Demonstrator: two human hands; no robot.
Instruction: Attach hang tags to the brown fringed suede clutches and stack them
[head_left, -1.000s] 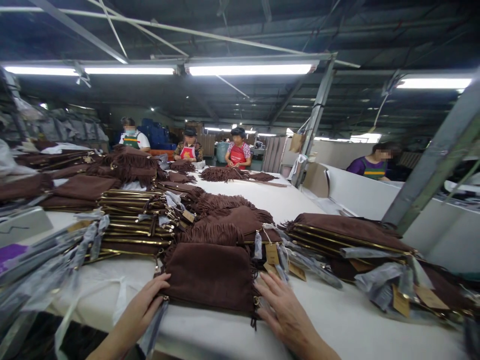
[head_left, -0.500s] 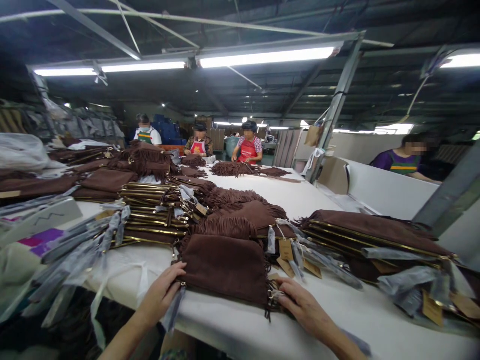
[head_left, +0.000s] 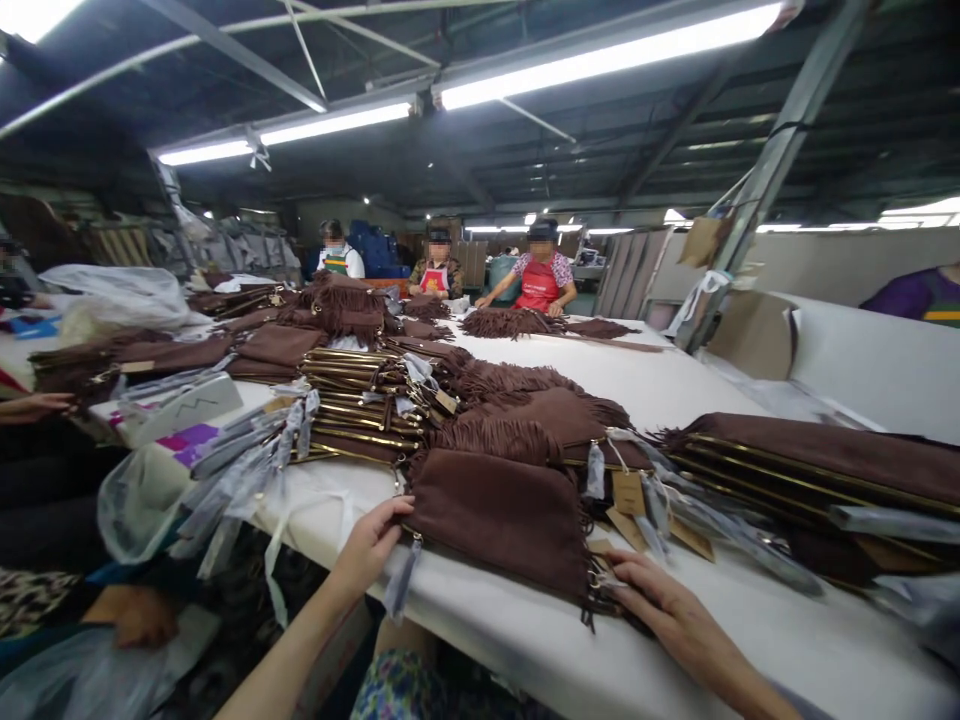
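Observation:
A dark brown pouch [head_left: 499, 520] lies flat at the near edge of the white table [head_left: 757, 600]. My left hand [head_left: 373, 540] pinches its left end, close to a metal clasp from which a plastic-wrapped strip [head_left: 403, 580] hangs over the edge. At the pouch's right end, my right hand [head_left: 651, 590] has its fingers closed round the metal ring and cord there; the exact part between them is too small to tell. Brown fringe shows behind the pouch, and tan tags [head_left: 628, 493] lie just beyond its right end.
Stacked pouches with gold zips [head_left: 360, 400] stand behind on the left, another stack [head_left: 810, 465] on the right. Fringed pieces [head_left: 510, 322] lie farther back, where several people work. At the far left, a person's hand [head_left: 37, 408] reaches in. A metal post [head_left: 787, 150] rises at the right.
The view has turned left, so the scene sits farther right and a neighbour's hand now shows at the left. Both my hands stay at the pouch's ends.

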